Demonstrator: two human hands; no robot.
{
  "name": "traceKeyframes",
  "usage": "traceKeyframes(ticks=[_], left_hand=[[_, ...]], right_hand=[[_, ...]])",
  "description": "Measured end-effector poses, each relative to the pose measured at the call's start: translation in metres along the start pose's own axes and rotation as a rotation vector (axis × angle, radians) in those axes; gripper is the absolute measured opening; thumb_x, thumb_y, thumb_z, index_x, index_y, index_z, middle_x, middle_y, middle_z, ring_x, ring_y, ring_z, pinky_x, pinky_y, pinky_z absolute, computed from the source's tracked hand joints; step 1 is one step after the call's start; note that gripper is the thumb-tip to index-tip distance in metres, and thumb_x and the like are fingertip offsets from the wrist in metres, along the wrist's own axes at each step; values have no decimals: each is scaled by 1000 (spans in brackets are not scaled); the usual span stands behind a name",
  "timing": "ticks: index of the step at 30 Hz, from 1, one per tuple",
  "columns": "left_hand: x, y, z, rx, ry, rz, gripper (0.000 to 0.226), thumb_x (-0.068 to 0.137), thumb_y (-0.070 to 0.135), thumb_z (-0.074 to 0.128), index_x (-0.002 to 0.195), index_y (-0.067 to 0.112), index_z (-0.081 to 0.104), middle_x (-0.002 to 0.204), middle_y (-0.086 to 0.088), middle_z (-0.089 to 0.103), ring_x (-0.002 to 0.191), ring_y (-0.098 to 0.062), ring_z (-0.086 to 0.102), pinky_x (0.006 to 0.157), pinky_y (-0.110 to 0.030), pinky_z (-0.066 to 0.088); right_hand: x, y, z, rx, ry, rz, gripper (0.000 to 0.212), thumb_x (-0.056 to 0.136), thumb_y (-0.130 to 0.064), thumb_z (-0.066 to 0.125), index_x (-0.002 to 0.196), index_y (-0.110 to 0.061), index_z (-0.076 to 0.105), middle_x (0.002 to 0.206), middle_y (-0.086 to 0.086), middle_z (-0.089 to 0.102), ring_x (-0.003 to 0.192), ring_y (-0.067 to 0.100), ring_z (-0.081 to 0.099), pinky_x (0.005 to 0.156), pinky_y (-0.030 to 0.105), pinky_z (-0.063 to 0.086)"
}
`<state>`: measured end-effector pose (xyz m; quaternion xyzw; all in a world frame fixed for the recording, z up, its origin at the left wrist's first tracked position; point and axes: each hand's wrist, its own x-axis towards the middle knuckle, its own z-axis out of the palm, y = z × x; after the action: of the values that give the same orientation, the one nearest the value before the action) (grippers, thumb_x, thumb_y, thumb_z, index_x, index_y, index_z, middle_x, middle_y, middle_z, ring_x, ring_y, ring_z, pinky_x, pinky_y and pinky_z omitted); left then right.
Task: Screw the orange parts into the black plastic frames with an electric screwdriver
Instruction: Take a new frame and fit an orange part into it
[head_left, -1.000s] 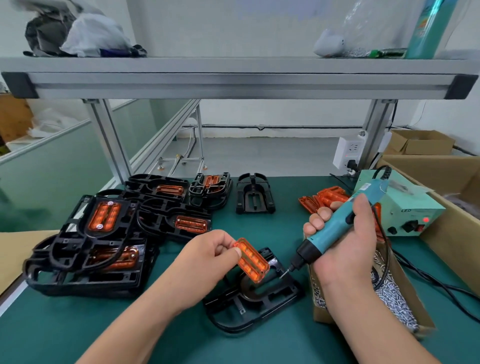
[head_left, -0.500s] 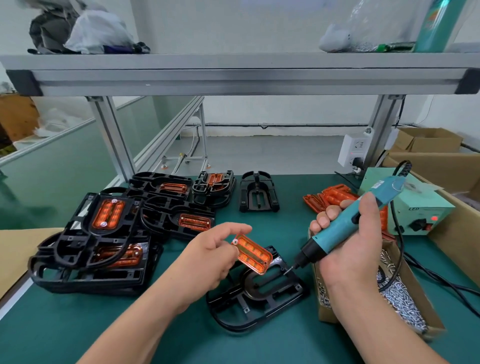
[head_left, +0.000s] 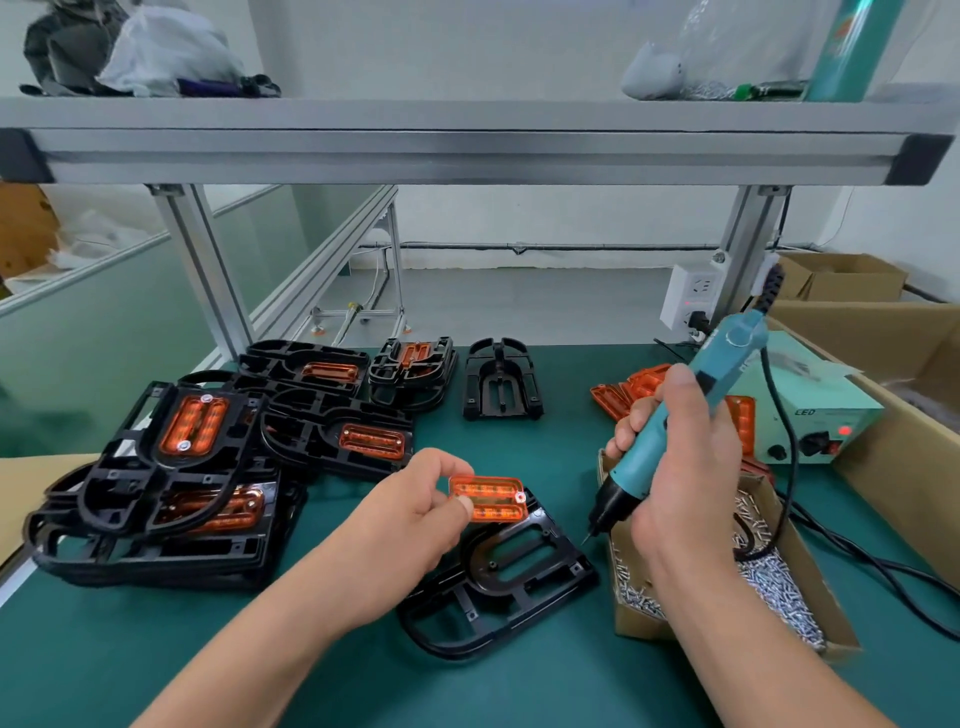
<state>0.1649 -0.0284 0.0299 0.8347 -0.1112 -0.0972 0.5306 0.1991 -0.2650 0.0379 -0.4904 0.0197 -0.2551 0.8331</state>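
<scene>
Left hand (head_left: 415, 514) pinches the orange part (head_left: 488, 498), now turned level above the black frame (head_left: 566, 564); right hand (head_left: 685, 467) grips the electric screwdriver (head_left: 730, 358), so seating likely comes next.

table: green mat (head_left: 156, 649) on the near worktop | shelf: grey metal shelf (head_left: 467, 150) overhead on a left post (head_left: 202, 270) and a right post (head_left: 743, 244) | far: white wall (head_left: 519, 218), thin pipe (head_left: 519, 247) along its foot, grey floor (head_left: 519, 301) | left: glass partition (head_left: 104, 322) | right: socket (head_left: 693, 296) on the post, cardboard boxes (head_left: 841, 275) | light: soft, even
</scene>
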Motion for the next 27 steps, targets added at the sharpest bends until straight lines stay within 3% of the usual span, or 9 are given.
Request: traceKeyframes(ticks=[4,10,19,23,27], left_hand=[[-2,-2,0,54,-37,44,16,97,45,50,112,49,50,65,10,57,57,-7,46,50,-23,38],[-2,-5,6,106,-65,78,12,94,53,46,107,53,48,65,7,57,59,-11,46,57,-38,41],[-5,-5,4,187,-59,99,10,96,54,45,107,53,45,62,9,54,55,-7,42,54,-34,37],[-6,-3,5,201,-82,91,7,100,48,46,107,52,46,63,9,53,55,-8,42,54,-33,37],[-7,-2,6,234,-112,98,8,105,42,44,109,49,46,63,10,51,55,-7,40,54,-32,36]], right_hand=[[-3,0,3,-53,-28,-19,31,95,-50,71,95,-23,55,77,7,53,62,21,51,59,35,47],[-6,-1,6,-119,-98,-62,23,95,-51,72,89,-33,59,78,8,53,62,22,50,57,33,48],[-12,7,8,3,-148,98,38,90,-51,72,97,-18,54,72,6,53,56,22,48,52,33,46],[-9,-1,5,5,-145,27,35,95,-47,70,96,-18,52,73,6,52,56,22,48,52,33,46],[-6,-10,4,-111,-167,-74,26,95,-50,71,88,-30,57,76,9,51,58,24,47,53,33,46]])
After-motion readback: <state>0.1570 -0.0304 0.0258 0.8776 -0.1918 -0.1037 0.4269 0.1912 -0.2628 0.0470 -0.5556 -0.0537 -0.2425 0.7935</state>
